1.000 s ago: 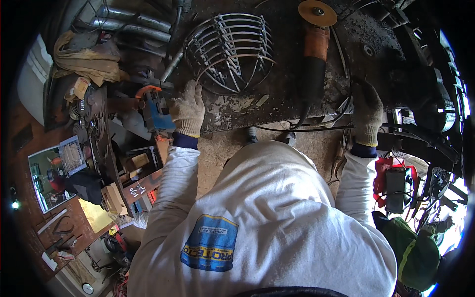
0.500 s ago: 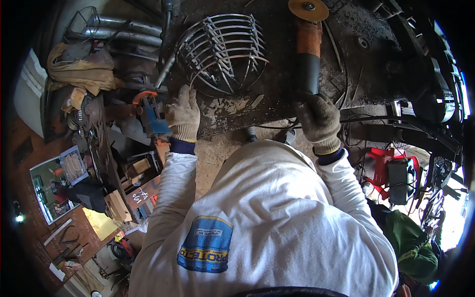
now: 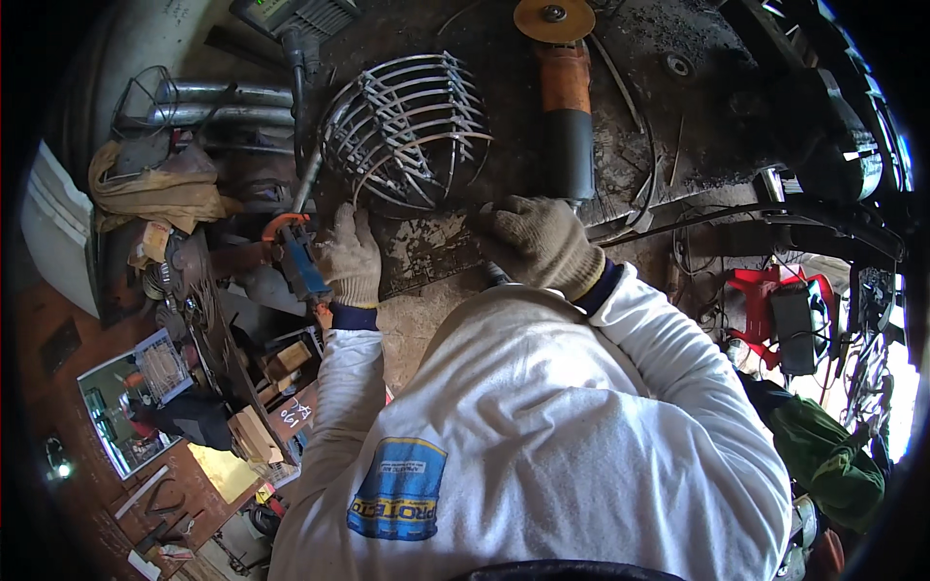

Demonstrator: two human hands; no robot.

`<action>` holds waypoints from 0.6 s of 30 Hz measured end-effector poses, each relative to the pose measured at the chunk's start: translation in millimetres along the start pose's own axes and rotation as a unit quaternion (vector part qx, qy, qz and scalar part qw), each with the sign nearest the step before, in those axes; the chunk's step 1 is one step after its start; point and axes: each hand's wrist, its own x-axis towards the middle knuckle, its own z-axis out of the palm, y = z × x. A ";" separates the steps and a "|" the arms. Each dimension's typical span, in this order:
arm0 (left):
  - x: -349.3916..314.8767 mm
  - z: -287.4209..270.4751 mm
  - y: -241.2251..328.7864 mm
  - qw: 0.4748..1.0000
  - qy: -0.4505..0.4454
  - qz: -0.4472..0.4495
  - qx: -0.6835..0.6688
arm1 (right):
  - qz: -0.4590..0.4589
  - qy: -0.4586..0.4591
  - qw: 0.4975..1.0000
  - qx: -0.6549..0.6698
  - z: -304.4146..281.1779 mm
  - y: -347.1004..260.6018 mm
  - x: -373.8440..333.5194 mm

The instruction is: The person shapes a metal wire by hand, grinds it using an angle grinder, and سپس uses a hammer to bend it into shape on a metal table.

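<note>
My left hand [image 3: 351, 259], in a beige knit glove, is at the front edge of the workbench, its fingers closed on the lower end of a thin curved metal rod [image 3: 378, 163]. The rod arcs across the front of a rounded cage of bent metal strips [image 3: 412, 121], which lies on the bench. My right hand [image 3: 542, 240], gloved too, is over the bench edge to the right of the cage. Its fingers are curled and partly in shadow; what they hold, if anything, is hidden. An orange and black angle grinder [image 3: 567, 136] rests just beyond it, its disc [image 3: 554, 17] pointing away.
A blue and orange clamp-like tool [image 3: 302, 263] is beside my left hand. Metal tubes [image 3: 223, 105] and a tan cloth [image 3: 155, 189] lie at the left. A black cable [image 3: 697, 215] crosses at the right, near a red object [image 3: 756, 300]. A metal ring [image 3: 677, 65] lies on the bench.
My right hand has moved left, away from the tail end of the grinder. The view has shifted, while my left hand stays at the rod's end.
</note>
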 end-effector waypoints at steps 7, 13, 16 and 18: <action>17.5 -28.1 27.9 0.994 0.000 -0.108 0.006 | 0.030 -0.019 0.997 -0.069 14.7 6.8 2.9; 13.5 -21.7 22.9 0.995 0.085 -0.057 0.008 | 0.052 -0.056 0.994 -0.083 18.7 8.9 4.5; 15.3 -26.7 26.0 0.996 0.056 -0.071 -0.021 | 0.058 -0.059 0.994 -0.071 19.2 10.2 4.4; 16.2 -32.5 31.3 0.994 0.027 -0.097 -0.038 | 0.049 -0.052 0.995 -0.063 18.9 9.7 5.0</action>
